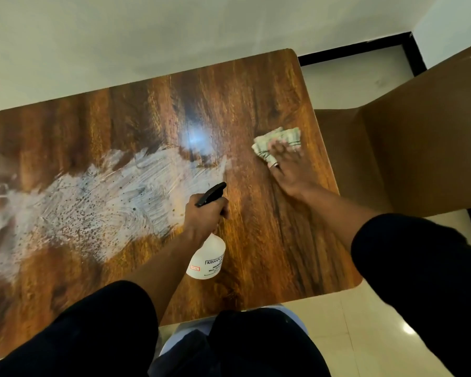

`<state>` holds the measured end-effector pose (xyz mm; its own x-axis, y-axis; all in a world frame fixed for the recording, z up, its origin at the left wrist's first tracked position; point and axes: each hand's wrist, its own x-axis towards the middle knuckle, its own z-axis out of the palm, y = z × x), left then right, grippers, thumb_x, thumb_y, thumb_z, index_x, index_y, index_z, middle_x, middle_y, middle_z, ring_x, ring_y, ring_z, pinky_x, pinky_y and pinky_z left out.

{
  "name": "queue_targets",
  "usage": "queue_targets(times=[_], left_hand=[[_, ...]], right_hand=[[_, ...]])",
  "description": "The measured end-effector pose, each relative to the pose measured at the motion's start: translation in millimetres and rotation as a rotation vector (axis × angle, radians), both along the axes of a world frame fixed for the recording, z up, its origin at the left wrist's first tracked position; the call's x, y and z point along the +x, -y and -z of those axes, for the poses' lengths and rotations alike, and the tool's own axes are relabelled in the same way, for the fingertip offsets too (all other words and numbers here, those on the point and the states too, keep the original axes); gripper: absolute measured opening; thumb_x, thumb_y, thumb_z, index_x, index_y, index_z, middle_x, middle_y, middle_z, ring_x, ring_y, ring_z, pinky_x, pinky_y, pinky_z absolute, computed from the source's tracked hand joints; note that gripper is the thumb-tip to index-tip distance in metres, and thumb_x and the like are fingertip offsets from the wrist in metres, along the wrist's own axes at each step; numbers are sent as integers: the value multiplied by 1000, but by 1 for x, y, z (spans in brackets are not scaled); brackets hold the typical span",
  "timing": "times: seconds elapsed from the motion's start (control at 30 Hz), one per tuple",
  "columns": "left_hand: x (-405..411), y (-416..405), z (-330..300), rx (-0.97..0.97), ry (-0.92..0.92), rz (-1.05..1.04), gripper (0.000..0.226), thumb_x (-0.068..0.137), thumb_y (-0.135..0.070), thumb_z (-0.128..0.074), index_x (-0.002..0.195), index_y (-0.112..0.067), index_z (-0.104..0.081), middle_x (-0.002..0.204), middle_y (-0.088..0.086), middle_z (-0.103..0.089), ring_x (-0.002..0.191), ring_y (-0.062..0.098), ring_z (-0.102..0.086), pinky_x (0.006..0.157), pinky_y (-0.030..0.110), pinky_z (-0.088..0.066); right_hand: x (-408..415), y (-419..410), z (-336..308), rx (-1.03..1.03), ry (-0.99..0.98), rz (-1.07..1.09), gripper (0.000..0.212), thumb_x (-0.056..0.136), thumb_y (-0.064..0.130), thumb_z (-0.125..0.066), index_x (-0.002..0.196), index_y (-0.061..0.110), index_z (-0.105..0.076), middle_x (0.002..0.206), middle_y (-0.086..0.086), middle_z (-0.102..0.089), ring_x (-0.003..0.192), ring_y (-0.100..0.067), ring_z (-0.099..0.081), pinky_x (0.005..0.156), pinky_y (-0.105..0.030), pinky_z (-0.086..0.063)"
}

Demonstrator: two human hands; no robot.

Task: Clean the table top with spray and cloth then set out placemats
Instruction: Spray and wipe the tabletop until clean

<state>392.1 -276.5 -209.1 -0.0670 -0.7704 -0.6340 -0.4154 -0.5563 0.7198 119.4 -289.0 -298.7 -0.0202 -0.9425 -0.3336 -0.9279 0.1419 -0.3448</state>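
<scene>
Sleeves nearest | left hand wrapped on spray bottle, nozzle forward | right hand spread flat, pressing cloth under fingertips | white smear left of bottle on table: wipe overlapping strokes toward it, mats absent.

From my feed I see both arms in black sleeves, the left sleeve and the right sleeve each pushed up so the forearms are bare below them. The fabric is plain and dark, with no print or stripe I can make out. My left hand is bare. On my right hand there is a ring on one finger. Dark clothing covers the body at the bottom edge.
</scene>
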Motion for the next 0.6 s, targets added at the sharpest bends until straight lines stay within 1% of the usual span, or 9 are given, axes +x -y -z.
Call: queue_targets(times=[0.1,0.17,0.2,0.23,0.33,0.43,0.47,0.53,0.6], left_hand=[[-13,3,5,34,10,20,20,95,-11,-69,90,7,-74,73,22,-75,44,25,-45,46,32,-44],[-20,4,7,57,-1,13,23,97,-14,-70,104,8,-71,72,17,-75,41,20,-47,45,31,-44],[-23,5,8,66,-7,7,25,97,-15,-70,108,8,-70,72,17,-75,40,18,-48,46,32,-44],[-27,6,7,66,-12,8,23,97,-15,-70,107,7,-70,72,17,-75,40,16,-49,47,32,-43],[-34,9,5,45,-28,15,15,97,-11,-68,89,0,-76,73,20,-74,45,18,-49,49,32,-42],[-32,13,5,10,-37,-3,23,97,-10,-66,79,-21,-76,72,20,-75,46,23,-44,49,32,-42],[-31,14,6,8,-29,-23,22,97,-11,-66,80,-21,-76,72,19,-75,46,23,-44,49,32,-43],[-26,16,7,19,4,-73,15,95,-12,-68,85,-6,-77,71,18,-76,45,24,-46,49,33,-44],[-20,14,8,26,37,-119,18,92,-11,-69,84,5,-75,73,21,-76,51,28,-52,49,31,-44]], right_hand=[[-40,17,2,24,-38,229,64,111,46,-23,167,23,-2,174,2,4,161,-18,6,130,-46,1],[-51,24,4,58,-76,284,65,111,46,-23,167,22,2,174,1,9,160,-19,9,130,-47,2],[-50,25,5,65,-92,289,66,111,46,-22,166,22,3,174,0,10,160,-20,11,130,-48,3],[-46,25,4,69,-97,294,66,111,46,-22,166,21,4,174,-1,11,160,-21,13,129,-49,5],[-20,19,3,47,-89,312,68,110,47,-19,166,18,6,174,-2,11,159,-23,15,128,-50,9],[22,7,3,27,-69,191,73,105,54,-14,166,19,5,174,-3,8,160,-24,14,128,-54,6],[38,2,4,21,-57,133,75,103,56,-11,166,19,6,174,-3,9,160,-25,14,128,-55,4],[68,-8,3,8,-20,5,77,100,58,-4,166,20,6,173,0,12,159,-22,17,128,-53,6],[87,-19,1,-12,31,-117,76,100,57,-4,167,21,2,174,2,12,159,-18,18,129,-50,7]])
